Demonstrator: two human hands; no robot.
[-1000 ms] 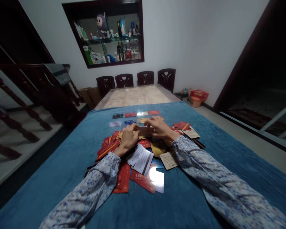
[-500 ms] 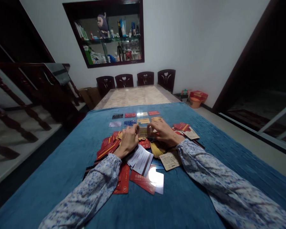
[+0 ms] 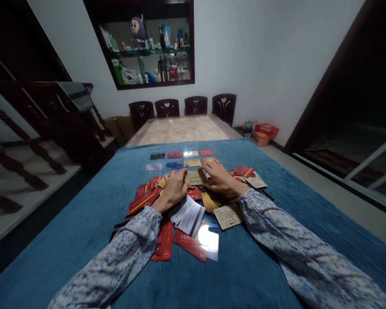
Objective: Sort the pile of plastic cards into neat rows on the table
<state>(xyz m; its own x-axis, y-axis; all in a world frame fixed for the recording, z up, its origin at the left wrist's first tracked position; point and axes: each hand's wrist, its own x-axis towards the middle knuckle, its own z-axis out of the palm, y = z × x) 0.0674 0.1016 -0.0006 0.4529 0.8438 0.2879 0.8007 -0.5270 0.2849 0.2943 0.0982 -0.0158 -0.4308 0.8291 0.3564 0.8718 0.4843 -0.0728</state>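
Observation:
A heap of cards [image 3: 193, 214], mostly red with some gold, white and beige ones, lies on a blue cloth [image 3: 83, 231]. My left hand [image 3: 174, 190] and my right hand [image 3: 219, 179] rest at the far side of the heap. Both pinch the ends of a beige-gold card [image 3: 195, 178] held between them, fingers curled. Beyond the hands, two short rows of cards [image 3: 183, 159] are laid out flat: dark, red, white and gold ones. Both forearms wear floral sleeves.
Past the blue cloth a marble table top [image 3: 180, 128] runs to several dark chairs [image 3: 183, 107] at the wall. A glass cabinet [image 3: 144, 43] hangs above. A wooden stair rail [image 3: 35, 128] stands left, a red basket [image 3: 265, 131] on the floor right.
Both hands have drawn slightly nearer and lower with the beige-gold card, which now sits closer to the heap. The laid-out rows are unchanged.

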